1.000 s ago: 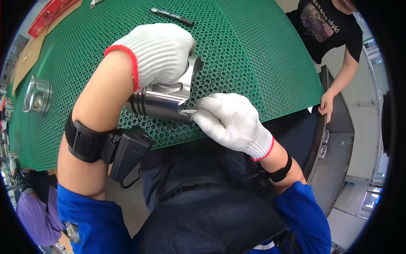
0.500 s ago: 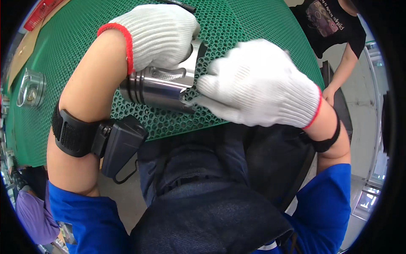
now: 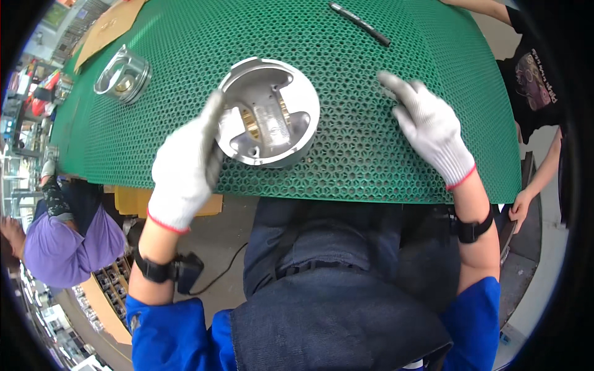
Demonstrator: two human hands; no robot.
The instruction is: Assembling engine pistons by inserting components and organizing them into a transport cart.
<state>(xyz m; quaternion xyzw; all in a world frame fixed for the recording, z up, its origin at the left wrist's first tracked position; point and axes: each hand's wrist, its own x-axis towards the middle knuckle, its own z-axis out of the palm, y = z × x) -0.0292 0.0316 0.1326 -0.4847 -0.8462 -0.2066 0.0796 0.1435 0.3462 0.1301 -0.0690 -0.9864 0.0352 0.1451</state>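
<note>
A silvery metal piston [image 3: 272, 123] stands on the green mat in front of me, its hollow side facing up with brass-coloured pin bores showing inside. My left hand [image 3: 185, 161], in a white knitted glove with a red cuff, lies along the piston's left side. Its fingers are stretched out and seem to touch the rim, not wrapped round it; part of the hand's far side is hidden. To the right of the piston, my gloved right hand [image 3: 430, 127] hovers over the mat with fingers apart, holding nothing.
A second piston [image 3: 127, 80] lies at the left of the perforated green mat [image 3: 346, 167]. A black marker pen [image 3: 359, 23] lies at the far side. Brown cardboard [image 3: 108, 28] is at the far left. One person [image 3: 532, 80] stands at the right, another in purple [image 3: 74, 250] at the left.
The piston, lying on its side before, now stands with its hollow side up. My right hand has moved away to the right, and my left hand has shifted to the piston's left side.
</note>
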